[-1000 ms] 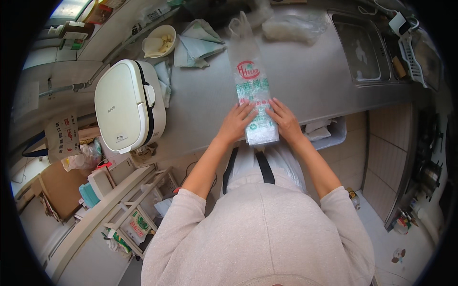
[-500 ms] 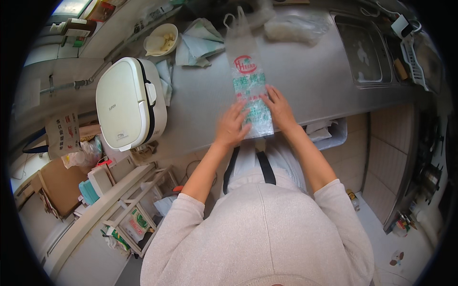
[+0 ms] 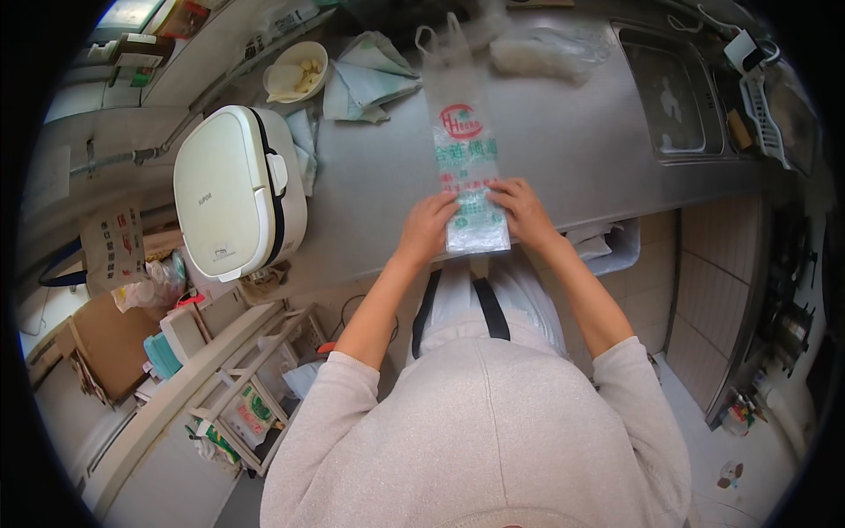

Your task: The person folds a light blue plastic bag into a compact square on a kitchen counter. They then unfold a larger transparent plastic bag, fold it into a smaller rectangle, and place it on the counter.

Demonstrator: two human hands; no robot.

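A long, narrow, folded plastic bag with red and green print lies lengthwise on the steel counter. Its two handles point to the far side, and its bottom end reaches the counter's near edge. My left hand is closed on the bag's left edge, near the bottom end. Opposite it, my right hand has its fingers closed on the right edge. Both thumbs are mostly hidden under the hands.
To the left stands a white rice cooker. Behind it are a cream bowl with pale pieces in it and folded cloths. A clear plastic bag lies at the back, left of the sink. Below the counter is a plastic bin.
Both hands have slid nearer to the bag's bottom end, and their spread fingers have drawn together at its edges. The bag has shifted slightly right and looks flatter.
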